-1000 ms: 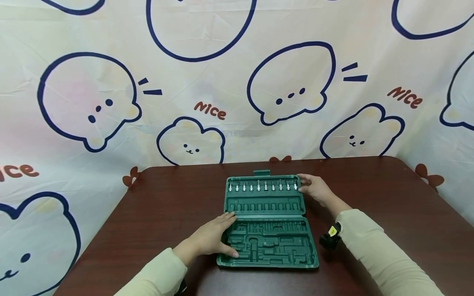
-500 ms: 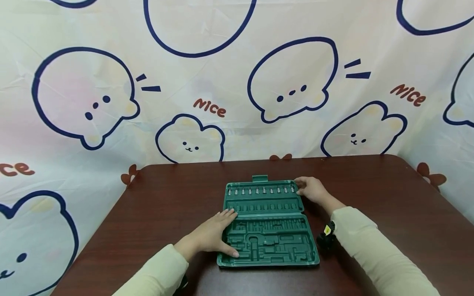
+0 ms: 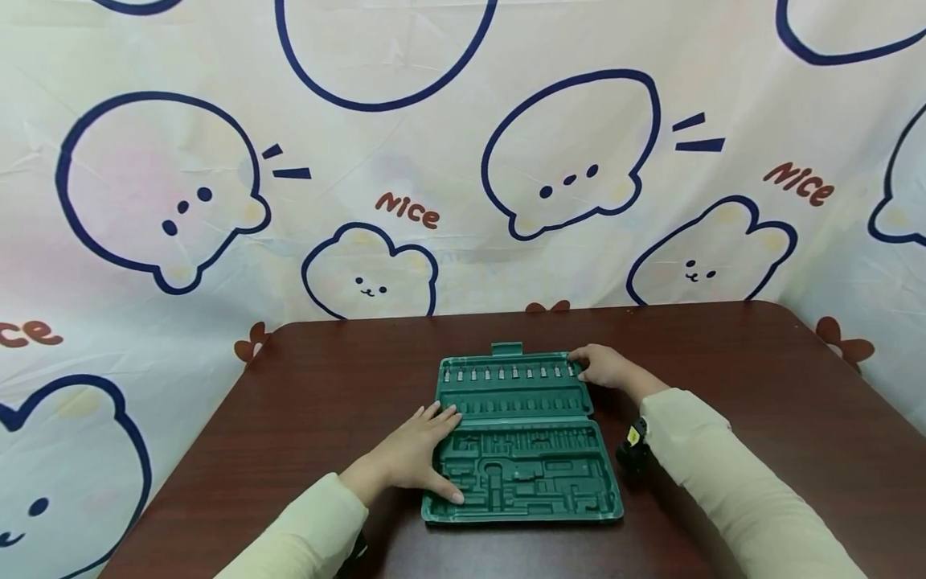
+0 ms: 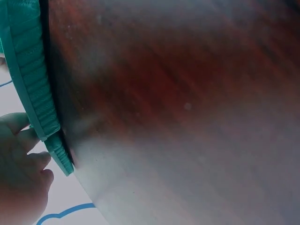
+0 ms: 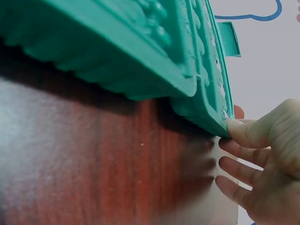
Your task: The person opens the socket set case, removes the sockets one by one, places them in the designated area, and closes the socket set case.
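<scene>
Before you, at the middle of the dark wooden table point(image 3: 325, 386), lies an opened green tool case point(image 3: 524, 422). Its hinge point(image 3: 550, 419) runs from 9 to 3 o'clock, as does each half's long axis. The lid point(image 3: 515, 389) lies toward 12, its latch tab point(image 3: 506, 349) pointing there; the moulded tray point(image 3: 522, 519) lies toward 6. Ten bits point(image 3: 515, 373) line the lid. Your left hand point(image 3: 410, 452), fingers spread, rests on the edge at 9, gripping nothing; your right hand point(image 3: 610, 368) pinches the lid's corner at 1, thumb point(image 5: 246, 133) inside. You seem to be steadying or adjusting the case; the next move probably calls for bracing the tray while controlling that corner.
</scene>
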Demonstrator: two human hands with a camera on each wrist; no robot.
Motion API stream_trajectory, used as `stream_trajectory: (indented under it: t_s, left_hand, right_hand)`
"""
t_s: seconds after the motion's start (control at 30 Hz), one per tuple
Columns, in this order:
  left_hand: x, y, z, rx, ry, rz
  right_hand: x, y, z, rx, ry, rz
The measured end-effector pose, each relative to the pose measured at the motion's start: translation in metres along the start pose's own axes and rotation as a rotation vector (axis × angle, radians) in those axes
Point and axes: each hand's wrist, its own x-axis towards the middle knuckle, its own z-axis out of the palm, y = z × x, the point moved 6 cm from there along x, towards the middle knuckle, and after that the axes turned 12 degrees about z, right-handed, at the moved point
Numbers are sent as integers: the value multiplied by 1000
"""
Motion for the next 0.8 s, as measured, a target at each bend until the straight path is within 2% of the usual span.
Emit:
stream_trajectory:
  t_s: [0.07, 0.2, 0.47, 0.6, 0.73, 0.8]
  left_hand:
    - [0, 0, 0, -5, -2, -8]
    - [0, 0, 1, -17, 4, -18]
    - [2, -1, -1, -19, -5, -36]
    - [2, 0, -2, -19, -24, -46]
    - [2, 0, -2, -30, -36, -55]
    - [2, 1, -3, -36, -33, -52]
  right_hand:
    - [0, -2, 0, -30, -19, -8]
    - [1, -3, -2, -17, -34, -13]
    - [1, -1, -6, 17, 9, -18]
    - [1, 2, -6, 47, 22, -11]
    - [1, 3, -5, 86, 31, -38]
    - [0, 4, -5, 145, 37, -57]
